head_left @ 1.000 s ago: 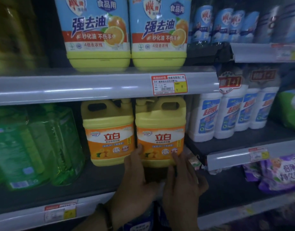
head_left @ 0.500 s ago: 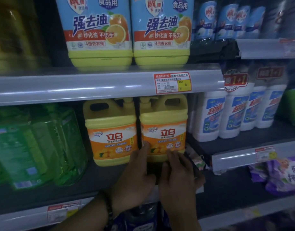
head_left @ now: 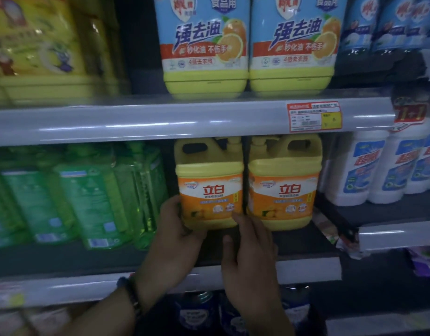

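Two yellow detergent jugs with orange labels stand side by side on the dark middle shelf. My left hand grips the lower left corner of the left jug, its fingers going round the jug's side. My right hand reaches up with straight fingers. Its fingertips touch the lower right edge of that same jug, at the narrow gap to the right jug. Both jugs are upright and sit set back from the shelf's front rail.
Green bottles crowd the shelf just left of the jugs, and white bottles stand to the right on a higher step. Large blue-labelled jugs sit on the upper shelf, close overhead. Dark blue bottles stand below.
Both hands have left the right jug and moved left to the left jug. The view has shifted left with them. The jugs stand where they were.
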`<act>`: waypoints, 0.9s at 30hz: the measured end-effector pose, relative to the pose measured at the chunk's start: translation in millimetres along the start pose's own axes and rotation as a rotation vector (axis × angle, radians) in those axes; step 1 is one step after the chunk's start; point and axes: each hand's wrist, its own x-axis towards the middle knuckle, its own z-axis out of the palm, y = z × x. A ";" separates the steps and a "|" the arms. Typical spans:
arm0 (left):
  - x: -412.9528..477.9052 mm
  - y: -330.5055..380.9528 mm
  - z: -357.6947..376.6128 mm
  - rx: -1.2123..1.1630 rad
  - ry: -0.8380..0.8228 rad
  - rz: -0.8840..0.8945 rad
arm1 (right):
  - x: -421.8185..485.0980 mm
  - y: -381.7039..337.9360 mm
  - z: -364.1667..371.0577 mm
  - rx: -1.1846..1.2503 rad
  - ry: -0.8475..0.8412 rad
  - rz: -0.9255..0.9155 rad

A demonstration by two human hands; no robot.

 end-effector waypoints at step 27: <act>-2.7 -11.0 14.2 -0.072 0.119 0.090 | 19.5 -7.6 26.1 0.160 -0.094 -0.028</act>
